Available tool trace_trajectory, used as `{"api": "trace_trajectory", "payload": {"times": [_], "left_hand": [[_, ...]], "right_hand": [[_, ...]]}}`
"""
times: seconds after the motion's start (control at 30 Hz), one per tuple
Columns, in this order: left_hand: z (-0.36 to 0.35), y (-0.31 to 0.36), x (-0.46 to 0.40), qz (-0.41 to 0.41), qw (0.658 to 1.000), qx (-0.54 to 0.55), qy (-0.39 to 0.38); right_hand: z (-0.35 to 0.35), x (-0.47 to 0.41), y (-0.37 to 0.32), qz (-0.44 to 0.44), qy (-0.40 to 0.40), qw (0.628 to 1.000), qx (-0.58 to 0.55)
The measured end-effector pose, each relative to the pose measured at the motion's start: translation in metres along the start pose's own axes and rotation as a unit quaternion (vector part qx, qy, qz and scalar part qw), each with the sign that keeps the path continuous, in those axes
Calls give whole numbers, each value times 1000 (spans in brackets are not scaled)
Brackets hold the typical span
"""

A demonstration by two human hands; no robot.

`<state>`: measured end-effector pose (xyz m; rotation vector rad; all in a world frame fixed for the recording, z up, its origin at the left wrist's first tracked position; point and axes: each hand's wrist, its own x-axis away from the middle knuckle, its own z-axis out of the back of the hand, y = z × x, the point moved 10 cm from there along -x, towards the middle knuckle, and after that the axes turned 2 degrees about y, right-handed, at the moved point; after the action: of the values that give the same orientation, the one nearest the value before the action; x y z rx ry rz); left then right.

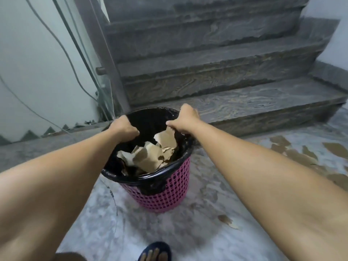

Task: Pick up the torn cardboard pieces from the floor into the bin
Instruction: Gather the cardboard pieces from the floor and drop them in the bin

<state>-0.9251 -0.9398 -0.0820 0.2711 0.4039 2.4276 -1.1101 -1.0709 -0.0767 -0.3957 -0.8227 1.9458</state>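
**Two hands on the rim, scraps left on the floor**

Only the head view is on hand. From it I see my left hand (125, 129) and right hand (185, 118) both clenched over the rim of the bin (160, 189), a pink perforated basket lined with a black bag (148, 121), standing on the mottled floor (188, 232) at the foot of the stairs (226, 76). Torn cardboard pieces (148, 157) lie piled inside, tan and pale, with ragged edges. More scraps (299, 157) lie flat on the floor, well off to my right, and a small one (226, 220) lies nearer me.

I judge the pieces light and fairly stiff, easy to crease. Lying flat, they should want a fingertip under a torn edge, then a pinch. The bin looks light; the liner could slip under my grip.
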Motion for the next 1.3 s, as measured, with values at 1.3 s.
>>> {"api": "trace_trajectory", "payload": {"times": [1.3], "left_hand": [[-30, -118, -33, 3, 993, -26, 111]], "right_hand": [[-165, 107, 338, -146, -133, 936, 290]]}}
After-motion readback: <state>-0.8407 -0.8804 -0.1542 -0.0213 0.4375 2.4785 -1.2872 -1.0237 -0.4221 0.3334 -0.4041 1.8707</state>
